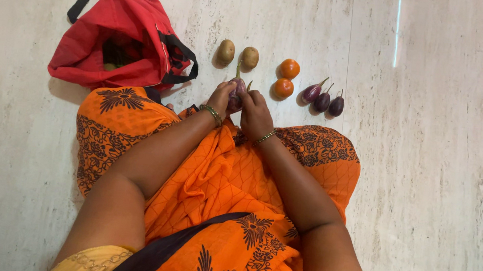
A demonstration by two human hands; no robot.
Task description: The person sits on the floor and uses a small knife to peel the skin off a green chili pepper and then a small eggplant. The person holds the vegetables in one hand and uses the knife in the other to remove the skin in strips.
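Left hand and right hand are both gripping a glossy purple eggplant (oval), long axis upright, stem pointing away from the person.

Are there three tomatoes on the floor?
No, only two tomatoes lie on the floor, between the potatoes and three eggplants.

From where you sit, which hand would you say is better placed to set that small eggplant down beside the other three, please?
Probably the right hand. Both hands hold the small eggplant, but the three eggplants lie on the floor to its right, past the tomatoes; the left hand would have to cross over.
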